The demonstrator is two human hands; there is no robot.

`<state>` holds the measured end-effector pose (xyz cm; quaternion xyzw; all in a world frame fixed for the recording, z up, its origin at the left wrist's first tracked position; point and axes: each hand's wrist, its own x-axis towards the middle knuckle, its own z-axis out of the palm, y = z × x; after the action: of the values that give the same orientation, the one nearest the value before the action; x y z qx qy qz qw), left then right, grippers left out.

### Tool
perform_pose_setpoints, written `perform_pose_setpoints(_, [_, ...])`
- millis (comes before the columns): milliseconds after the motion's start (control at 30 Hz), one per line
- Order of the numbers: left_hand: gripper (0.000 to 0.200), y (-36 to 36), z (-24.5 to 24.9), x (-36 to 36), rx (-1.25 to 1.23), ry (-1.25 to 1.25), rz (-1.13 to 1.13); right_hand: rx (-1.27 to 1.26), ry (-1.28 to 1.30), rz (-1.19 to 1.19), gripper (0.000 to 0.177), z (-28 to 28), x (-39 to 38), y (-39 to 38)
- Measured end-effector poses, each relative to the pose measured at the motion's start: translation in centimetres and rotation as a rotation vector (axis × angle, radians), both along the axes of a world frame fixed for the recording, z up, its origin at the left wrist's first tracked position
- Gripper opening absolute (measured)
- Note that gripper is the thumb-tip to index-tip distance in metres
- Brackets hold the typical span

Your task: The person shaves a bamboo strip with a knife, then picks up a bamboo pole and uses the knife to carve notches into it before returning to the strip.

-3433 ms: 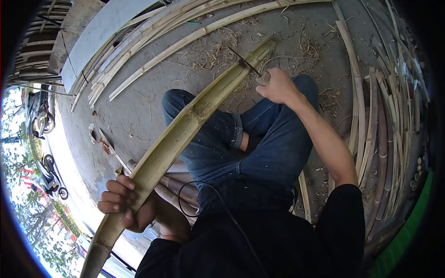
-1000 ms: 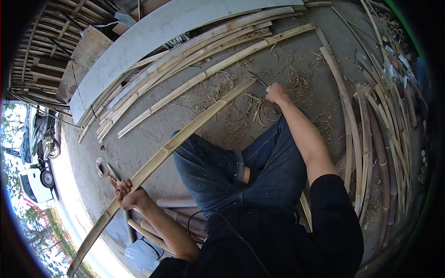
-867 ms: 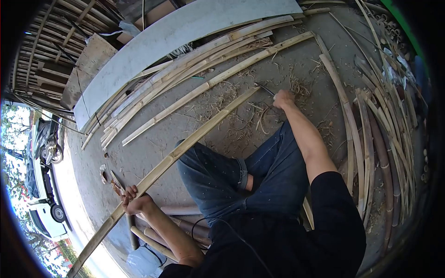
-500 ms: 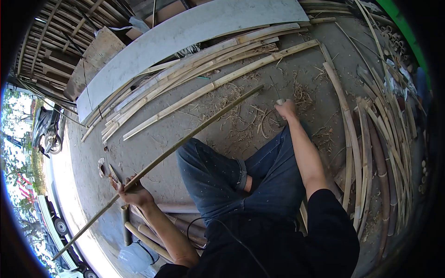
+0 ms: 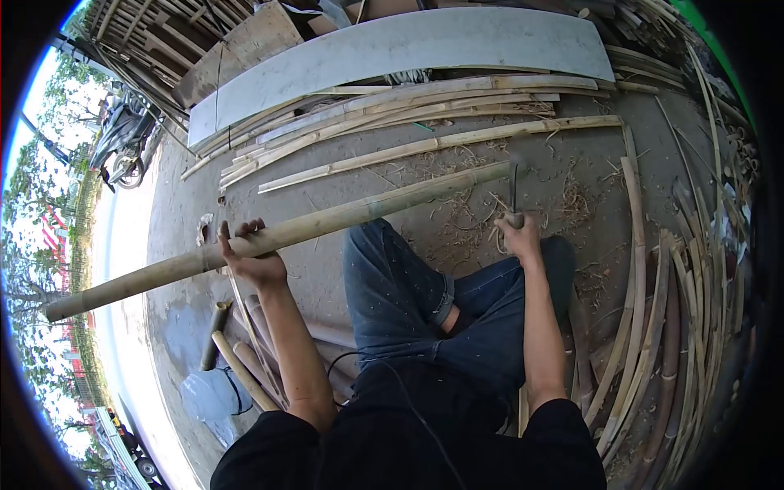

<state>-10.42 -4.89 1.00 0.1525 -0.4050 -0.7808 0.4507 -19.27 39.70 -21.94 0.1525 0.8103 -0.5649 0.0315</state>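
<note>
A long, pale bamboo strip (image 5: 327, 220) slants across the view from lower left to upper right, its broad face showing. My left hand (image 5: 251, 255) supports it from below on the left, with the fingers curled up around its edge. My right hand (image 5: 520, 235) is closed on the handle of a knife (image 5: 514, 192), whose narrow dark blade points up beside the strip's right end. Whether the blade touches the strip I cannot tell. Thin curled shavings (image 5: 461, 208) lie on the ground beyond my legs.
Split bamboo strips (image 5: 392, 110) lie across the ground ahead, beside a long whitish board (image 5: 408, 45). More bamboo pieces (image 5: 653, 351) are piled on the right. Bamboo poles (image 5: 265, 371) and a clear plastic bag (image 5: 208, 394) are at the lower left. A motorcycle (image 5: 122, 147) stands far left.
The strip has turned from its narrow edge to its broad face and lies flatter across the view. Both hands appear farther right, and the knife is now beside the strip's end. The camera view has shifted.
</note>
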Motion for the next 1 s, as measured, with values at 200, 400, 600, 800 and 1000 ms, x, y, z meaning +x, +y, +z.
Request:
perform_pose_setpoints(200, [0.044, 3.7, -3.8, 0.8, 0.180, 0.032, -0.200, 0.188, 0.092, 0.469, 0.045, 13.8, 6.7, -10.4])
perform_pose_setpoints(400, [0.040, 4.6, -4.6, 2.7, 0.000, 0.075, -0.280, 0.500, -0.135, 0.304, 0.049, 9.1, 3.3, -6.2])
perform_pose_setpoints(600, [0.038, 4.0, -5.9, 3.3, 0.043, 0.031, -0.267, 0.787, -0.359, 0.375, 0.045, 6.6, -4.2, 3.3])
perform_pose_setpoints(800, [0.036, 4.3, -4.8, 4.2, -0.057, 0.018, -0.257, 0.778, -0.248, 0.409, 0.045, 9.5, -1.4, -2.5])
perform_pose_setpoints(1000, [0.035, 5.1, -3.9, 5.6, -0.174, 0.086, -0.325, 0.892, -0.430, 0.322, 0.041, 7.1, -4.6, 1.1])
